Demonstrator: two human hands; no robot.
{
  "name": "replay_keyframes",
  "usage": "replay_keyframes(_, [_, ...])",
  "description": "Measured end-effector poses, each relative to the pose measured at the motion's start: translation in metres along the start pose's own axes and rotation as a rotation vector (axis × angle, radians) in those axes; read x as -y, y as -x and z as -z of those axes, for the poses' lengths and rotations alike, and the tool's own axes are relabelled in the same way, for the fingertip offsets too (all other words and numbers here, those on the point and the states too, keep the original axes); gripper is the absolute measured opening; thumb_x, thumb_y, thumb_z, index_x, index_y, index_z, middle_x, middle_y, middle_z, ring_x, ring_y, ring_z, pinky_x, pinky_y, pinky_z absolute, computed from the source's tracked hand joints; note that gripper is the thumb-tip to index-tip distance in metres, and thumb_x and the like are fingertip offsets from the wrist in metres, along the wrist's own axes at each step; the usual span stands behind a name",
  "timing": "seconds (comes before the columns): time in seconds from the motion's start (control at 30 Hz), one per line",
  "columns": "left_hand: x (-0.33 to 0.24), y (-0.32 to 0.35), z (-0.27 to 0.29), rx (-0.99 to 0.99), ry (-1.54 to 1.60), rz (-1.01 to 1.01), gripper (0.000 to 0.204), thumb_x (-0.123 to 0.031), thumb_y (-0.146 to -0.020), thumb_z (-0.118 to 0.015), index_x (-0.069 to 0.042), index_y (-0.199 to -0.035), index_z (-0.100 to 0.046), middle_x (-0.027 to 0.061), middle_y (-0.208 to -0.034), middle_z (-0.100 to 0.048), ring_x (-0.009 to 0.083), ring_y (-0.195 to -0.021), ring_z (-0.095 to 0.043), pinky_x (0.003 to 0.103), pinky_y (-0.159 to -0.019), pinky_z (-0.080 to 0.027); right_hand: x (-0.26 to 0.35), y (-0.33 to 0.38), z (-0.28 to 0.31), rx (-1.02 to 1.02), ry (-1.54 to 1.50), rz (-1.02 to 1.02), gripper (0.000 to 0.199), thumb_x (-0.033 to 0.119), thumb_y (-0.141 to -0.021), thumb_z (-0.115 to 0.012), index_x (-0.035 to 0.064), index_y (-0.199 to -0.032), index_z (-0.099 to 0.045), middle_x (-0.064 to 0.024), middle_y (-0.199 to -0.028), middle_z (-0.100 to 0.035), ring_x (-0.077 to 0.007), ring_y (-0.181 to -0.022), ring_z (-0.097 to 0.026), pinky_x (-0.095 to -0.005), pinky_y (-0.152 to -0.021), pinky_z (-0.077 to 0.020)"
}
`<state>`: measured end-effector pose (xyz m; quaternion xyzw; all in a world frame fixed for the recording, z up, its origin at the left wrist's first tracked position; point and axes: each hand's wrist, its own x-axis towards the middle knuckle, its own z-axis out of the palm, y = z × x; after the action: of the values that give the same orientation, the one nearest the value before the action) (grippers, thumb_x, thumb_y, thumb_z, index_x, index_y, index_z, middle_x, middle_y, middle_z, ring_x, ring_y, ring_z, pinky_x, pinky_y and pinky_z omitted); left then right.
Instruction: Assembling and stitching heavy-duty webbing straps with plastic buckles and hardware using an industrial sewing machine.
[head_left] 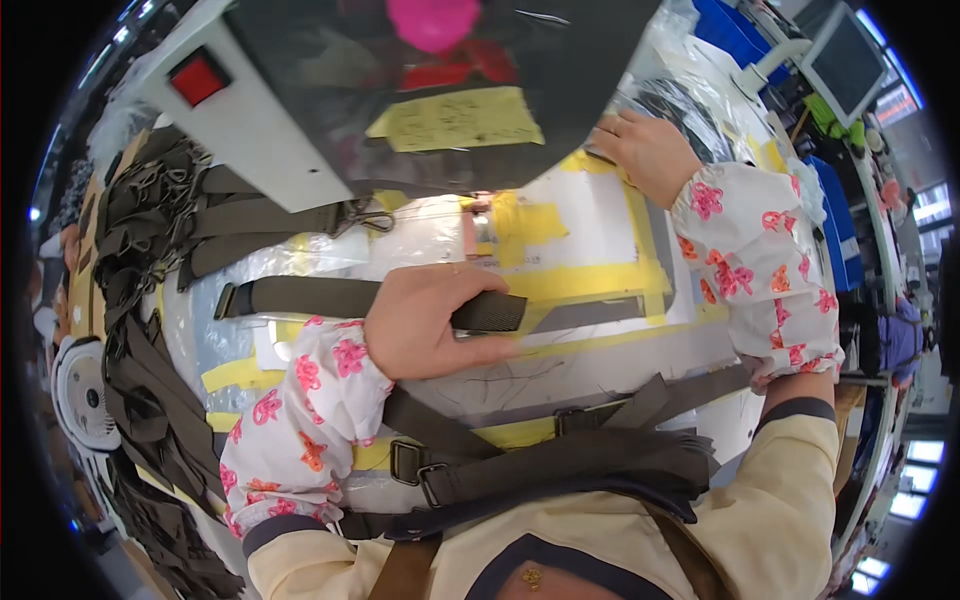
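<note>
My left hand [425,318] is closed round a dark olive webbing strap [310,296], its cut end showing between thumb and forefinger. A metal buckle [227,301] sits on the strap's far-left end. Ahead stands a sewing machine [270,110] with a white body and dark front, its lower edge over the work surface. My right hand [650,150] is at the machine's right side, fingers bent and pressed together. The machine hides part of those fingertips, so what they hold cannot be made out. Yellow tape [580,285] borders the white plate between my hands.
Several olive straps with metal hooks [150,215] pile up on the left. More straps with buckles [560,460] lie across the table's near edge against my body. A white round fan [85,395] is at far left. Blue bins [838,225] and a screen [845,62] stand right.
</note>
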<state>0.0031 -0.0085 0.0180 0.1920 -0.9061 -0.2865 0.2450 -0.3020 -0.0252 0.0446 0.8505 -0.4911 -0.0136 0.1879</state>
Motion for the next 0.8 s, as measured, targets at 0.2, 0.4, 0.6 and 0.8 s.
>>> replay_keyframes(0.2, [0.014,0.002,-0.012,-0.016,0.17,0.096,0.024,-0.031,-0.075,-0.069,-0.008,-0.073,-0.062,0.0085,-0.06,-0.059,0.0277,-0.056,-0.058,0.035,-0.051,-0.043,-0.024,0.008,-0.045,-0.176,0.006,0.259,0.017,0.003,-0.072,-0.058,0.0031,-0.088,-0.059,-0.0089,-0.091,-0.06,-0.023,-0.087,-0.058,-0.0314,-0.07,-0.048])
replay_keyframes(0.4, [0.023,-0.001,-0.02,-0.129,0.403,0.072,0.027,-0.031,-0.074,-0.071,-0.005,-0.076,-0.063,0.007,-0.063,-0.061,0.0211,-0.055,-0.058,0.031,-0.052,-0.043,0.014,-0.002,0.003,-0.366,-0.499,0.035,0.016,-0.003,-0.074,-0.057,-0.0001,-0.09,-0.056,-0.0095,-0.088,-0.061,-0.0199,-0.079,-0.06,-0.0288,-0.064,-0.0472])
replay_keyframes(0.6, [0.017,-0.005,-0.019,-0.406,0.421,0.095,0.021,-0.024,-0.076,-0.068,-0.004,-0.078,-0.061,0.0079,-0.065,-0.06,0.0209,-0.055,-0.057,0.031,-0.052,-0.042,0.064,0.015,0.014,0.082,-1.245,-0.348,0.008,-0.003,-0.083,-0.05,-0.0008,-0.091,-0.049,-0.0093,-0.077,-0.06,-0.0125,-0.056,-0.055,-0.0231,-0.051,-0.0434])
replay_keyframes(0.8, [0.027,-0.006,-0.024,-0.364,-0.102,0.135,0.019,-0.024,-0.074,-0.06,-0.005,-0.078,-0.058,0.0098,-0.064,-0.058,0.0296,-0.061,-0.059,0.038,-0.054,-0.046,0.121,0.002,0.018,0.144,-1.663,-0.523,0.014,0.013,-0.091,-0.05,-0.0004,-0.093,-0.047,-0.0084,-0.068,-0.058,-0.0077,-0.041,-0.044,-0.0201,-0.038,-0.0333])
